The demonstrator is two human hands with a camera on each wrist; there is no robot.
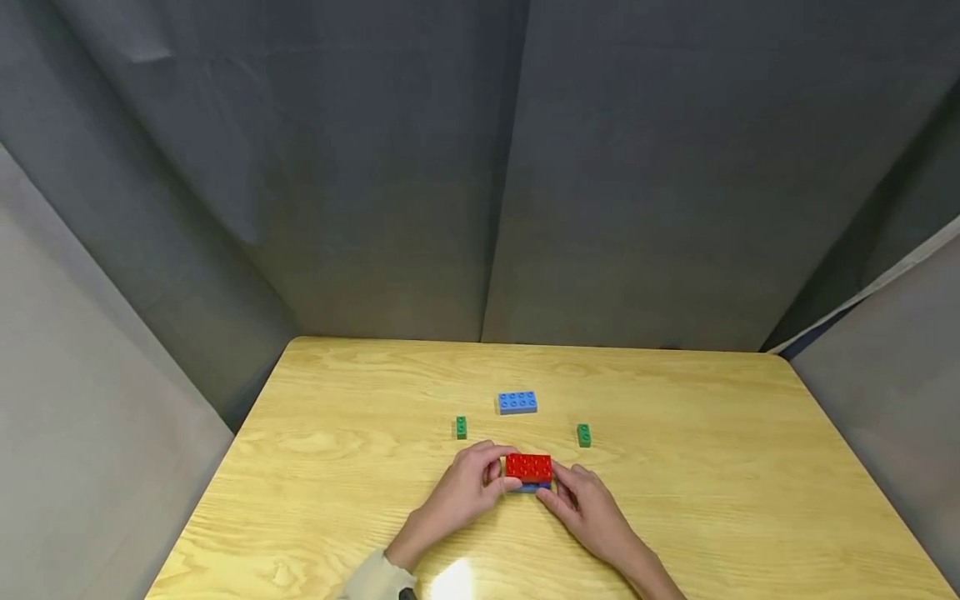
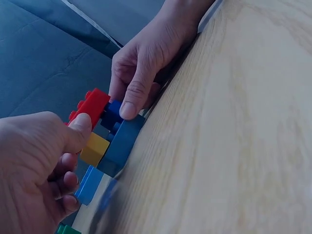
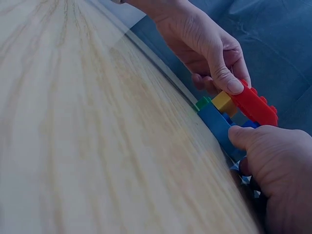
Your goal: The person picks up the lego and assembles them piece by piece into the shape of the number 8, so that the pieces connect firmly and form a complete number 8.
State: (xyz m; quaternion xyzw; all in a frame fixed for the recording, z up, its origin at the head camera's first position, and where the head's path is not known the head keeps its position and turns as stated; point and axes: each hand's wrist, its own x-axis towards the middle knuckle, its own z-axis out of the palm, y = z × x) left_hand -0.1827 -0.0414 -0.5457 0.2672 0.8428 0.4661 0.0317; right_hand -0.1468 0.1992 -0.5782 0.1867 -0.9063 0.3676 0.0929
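Both hands (image 1: 468, 487) (image 1: 588, 504) grip the red brick (image 1: 528, 467)

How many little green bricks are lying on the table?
2. One small green plastic brick lies left of the light blue brick, beyond the left hand. The other small green plastic brick lies to the right, beyond the right hand. The hands might hide more.

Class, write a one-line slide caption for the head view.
Both hands hold a red brick stack on a wooden table.

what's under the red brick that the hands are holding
Under the red brick sit a yellow block and a dark blue one, on a blue base brick. Anything deeper is hidden.
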